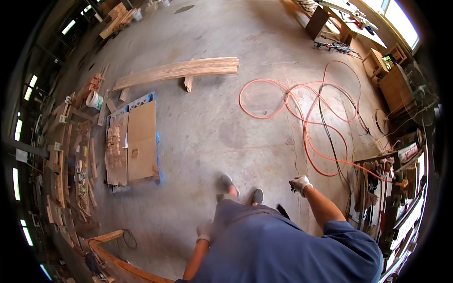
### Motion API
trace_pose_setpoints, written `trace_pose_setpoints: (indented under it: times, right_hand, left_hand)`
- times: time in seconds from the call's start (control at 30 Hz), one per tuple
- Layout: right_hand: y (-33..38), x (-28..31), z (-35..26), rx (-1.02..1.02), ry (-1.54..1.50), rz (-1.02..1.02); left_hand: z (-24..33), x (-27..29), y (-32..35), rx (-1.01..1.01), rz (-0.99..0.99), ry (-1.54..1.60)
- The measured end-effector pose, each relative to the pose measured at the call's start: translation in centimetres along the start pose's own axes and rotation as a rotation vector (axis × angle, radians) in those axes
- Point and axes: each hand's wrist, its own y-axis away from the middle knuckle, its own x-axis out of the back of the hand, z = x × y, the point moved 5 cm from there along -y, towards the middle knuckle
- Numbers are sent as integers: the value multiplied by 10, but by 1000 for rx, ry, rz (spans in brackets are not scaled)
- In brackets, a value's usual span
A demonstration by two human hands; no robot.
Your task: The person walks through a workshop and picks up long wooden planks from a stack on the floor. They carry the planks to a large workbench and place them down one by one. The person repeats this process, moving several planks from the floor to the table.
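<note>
Head view: smooth orange hose (306, 123) lies in wide, overlapping loops on the scuffed concrete floor (222, 137), ahead of the right hand (300, 184), with a thin black cable (333, 150) crossing beneath its curves. That hand wears a knitted whitish glove with darkened fingers, loosely curled; whether anything sits inside cannot be told. Long, straight-grained planks (184, 70) rest on short wooden blocks (188, 84). Flat, creased cardboard (142, 141) covers most of a blue pallet (161, 177). Motion blur smears the left hand (204, 230) beside the trouser leg, its grip unreadable. Hose disappears among dim clutter at right.
</note>
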Motion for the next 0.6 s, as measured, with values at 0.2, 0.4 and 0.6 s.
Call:
trace_pose_setpoints:
  times: [0.2, 0.4, 0.6]
  right_hand:
    - [-30, -8, 2, -124, 108, -71]
    - [0, -14, -74, -166, 44, -6]
    - [-23, -1, -132, -193, 3, 52]
  left_hand:
    - [65, 16, -38, 26, -199, -212]
    - [91, 22, -142, -7, -250, -203]
    - [252, 106, -275, -525, -285, -927]
